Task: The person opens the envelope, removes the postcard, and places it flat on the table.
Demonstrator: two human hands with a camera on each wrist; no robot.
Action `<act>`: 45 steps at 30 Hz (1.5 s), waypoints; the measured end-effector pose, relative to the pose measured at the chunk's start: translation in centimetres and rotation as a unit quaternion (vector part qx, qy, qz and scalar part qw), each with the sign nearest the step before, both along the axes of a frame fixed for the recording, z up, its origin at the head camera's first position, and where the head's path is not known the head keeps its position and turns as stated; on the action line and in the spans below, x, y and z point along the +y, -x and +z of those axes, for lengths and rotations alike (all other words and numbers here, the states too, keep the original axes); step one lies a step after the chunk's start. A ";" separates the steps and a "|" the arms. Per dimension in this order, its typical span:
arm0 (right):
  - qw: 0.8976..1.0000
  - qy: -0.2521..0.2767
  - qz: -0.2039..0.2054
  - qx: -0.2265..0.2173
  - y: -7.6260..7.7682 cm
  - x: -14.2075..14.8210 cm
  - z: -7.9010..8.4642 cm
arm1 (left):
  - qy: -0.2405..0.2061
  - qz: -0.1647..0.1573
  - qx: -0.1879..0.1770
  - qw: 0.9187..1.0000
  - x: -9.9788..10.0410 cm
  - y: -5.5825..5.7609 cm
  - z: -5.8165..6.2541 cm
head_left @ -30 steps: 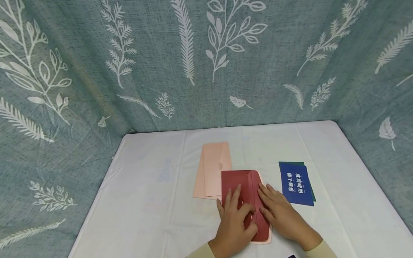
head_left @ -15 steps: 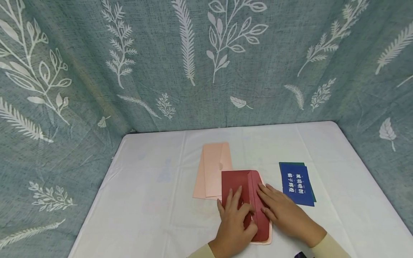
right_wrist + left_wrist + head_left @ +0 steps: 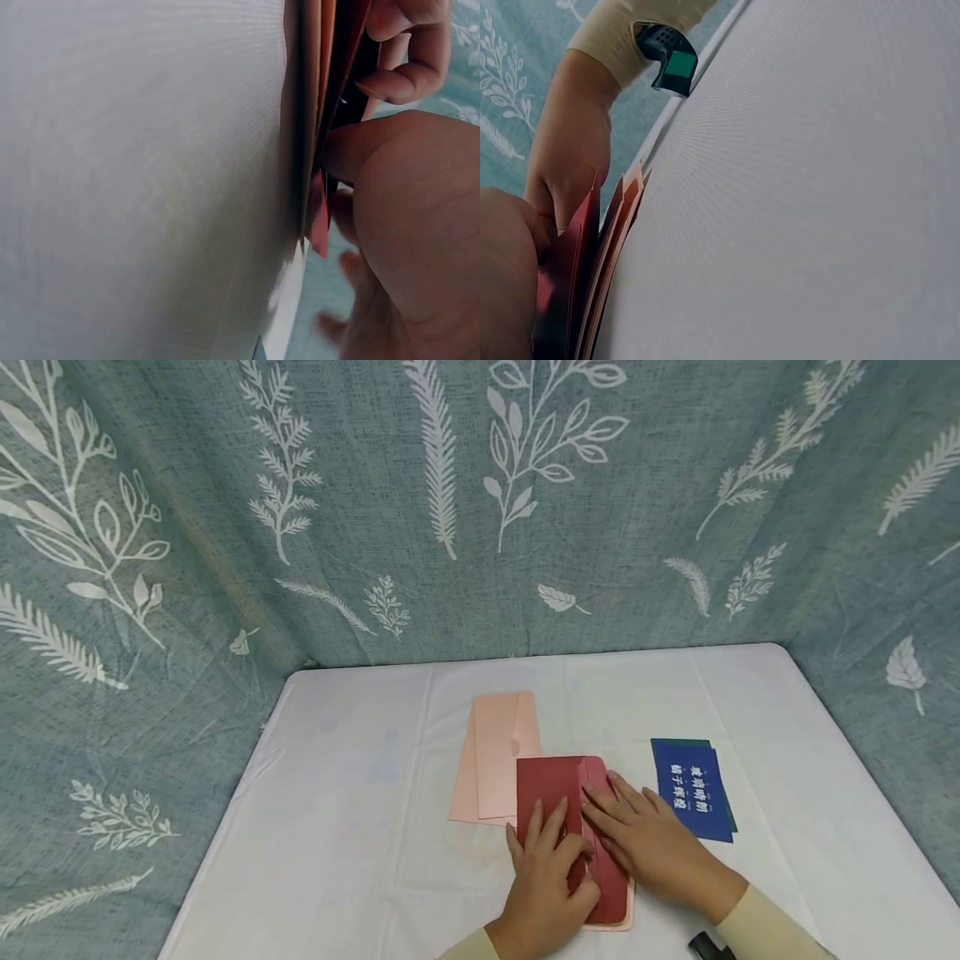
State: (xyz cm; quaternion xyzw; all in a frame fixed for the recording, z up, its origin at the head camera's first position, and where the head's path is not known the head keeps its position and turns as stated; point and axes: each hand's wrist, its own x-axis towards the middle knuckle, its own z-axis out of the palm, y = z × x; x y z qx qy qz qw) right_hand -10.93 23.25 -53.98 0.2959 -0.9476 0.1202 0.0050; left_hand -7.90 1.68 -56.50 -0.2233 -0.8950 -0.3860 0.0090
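Note:
A red envelope (image 3: pixel 543 781) lies near the front of the table, its flap along the right side. Pale pink paper shows beneath its edges. My left hand (image 3: pixel 543 893) rests on the envelope's body, fingers spread, with thumb and index finger bent by the flap's edge. From the right, my right hand (image 3: pixel 663 856) lays its fairly straight fingers across the flap and touches it. The left wrist view shows the red envelope (image 3: pixel 566 277) edge-on above pink layers. In the right wrist view, the thumb of the right hand (image 3: pixel 420 217) lies against the envelope's edge.
Pink envelopes (image 3: pixel 495 756) lie overlapped behind the red one and partly under it. On the right, a blue card (image 3: pixel 693 793) with white characters covers most of a green card (image 3: pixel 731 818). A patterned curtain (image 3: pixel 480 510) hangs around the white table (image 3: pixel 337 793).
My right hand has shifted left, its fingers now farther over the flap toward its inner edge. My left hand and the red envelope stay about where they were.

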 end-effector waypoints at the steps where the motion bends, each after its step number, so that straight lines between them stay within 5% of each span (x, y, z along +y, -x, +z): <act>1: 1.000 -0.006 0.006 0.010 0.0 0.0 -0.1 | -0.002 -0.001 -0.001 1.000 0.0 0.0 0.0; 6: 0.998 -0.034 0.035 0.035 0.4 -0.2 -0.5 | -0.013 0.002 0.001 1.000 -0.1 0.0 0.0; 27: 0.997 -0.034 0.071 0.015 0.7 -0.8 -0.2 | -0.022 0.001 0.002 1.000 -0.1 0.1 0.0; 45: 0.997 -0.047 0.055 -0.014 0.4 -0.3 -0.1 | -0.020 0.005 0.006 1.000 -0.1 0.1 -0.2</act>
